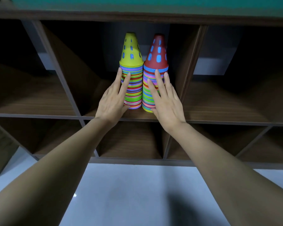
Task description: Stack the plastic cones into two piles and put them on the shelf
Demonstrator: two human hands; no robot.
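Note:
Two tall piles of many-coloured plastic cones stand upright side by side in the middle compartment of a dark wooden shelf (137,117). The left pile (133,88) is topped by a yellow cone, the right pile (149,88) by a red cone with blue showing through its holes. My left hand (112,101) lies with straight fingers against the left pile's front and side. My right hand (166,101) lies flat with straight fingers against the front of the right pile. Neither hand curls round a pile.
The shelf has several open compartments to the left, right and below, divided by upright panels (189,66). A green surface (153,4) tops the shelf. A pale glossy floor (137,193) lies below me.

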